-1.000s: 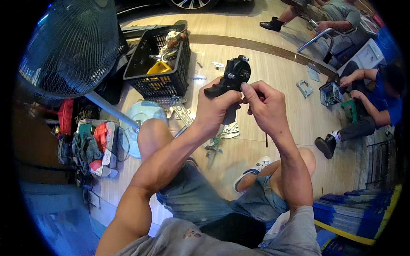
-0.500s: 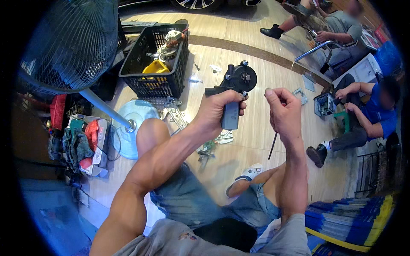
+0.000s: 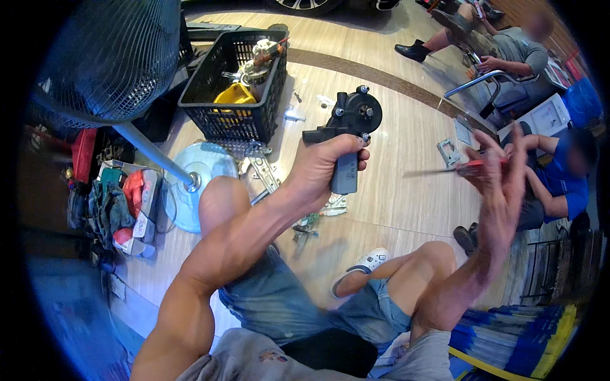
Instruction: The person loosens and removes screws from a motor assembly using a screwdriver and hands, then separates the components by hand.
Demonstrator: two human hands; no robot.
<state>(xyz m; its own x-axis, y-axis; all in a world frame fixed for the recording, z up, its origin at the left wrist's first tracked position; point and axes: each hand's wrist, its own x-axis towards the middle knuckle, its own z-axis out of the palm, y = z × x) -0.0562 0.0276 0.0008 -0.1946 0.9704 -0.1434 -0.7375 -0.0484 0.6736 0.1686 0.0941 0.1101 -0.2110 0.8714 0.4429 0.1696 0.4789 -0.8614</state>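
Observation:
My left hand (image 3: 328,164) is wrapped around the grey body of a small black motor unit (image 3: 348,120) with a round bolted housing, held upright above the wooden floor. My right hand (image 3: 499,174) is off to the right, blurred by motion, fingers spread, with a thin screwdriver (image 3: 445,171) with a reddish handle lying level between the fingers, its shaft pointing left. The two hands are well apart. My bent knees and denim shorts sit below them.
A black plastic crate (image 3: 230,82) with a yellow part and metal pieces stands at the back. A standing fan (image 3: 108,57) and its round base (image 3: 190,181) are left, beside a heap of tools and bags (image 3: 114,203). Metal brackets (image 3: 267,171) lie on the floor. Two people sit at right.
My right hand has left the motor and swung out to the right, turning the screwdriver from hanging down to level. My left hand kept hold of the motor.

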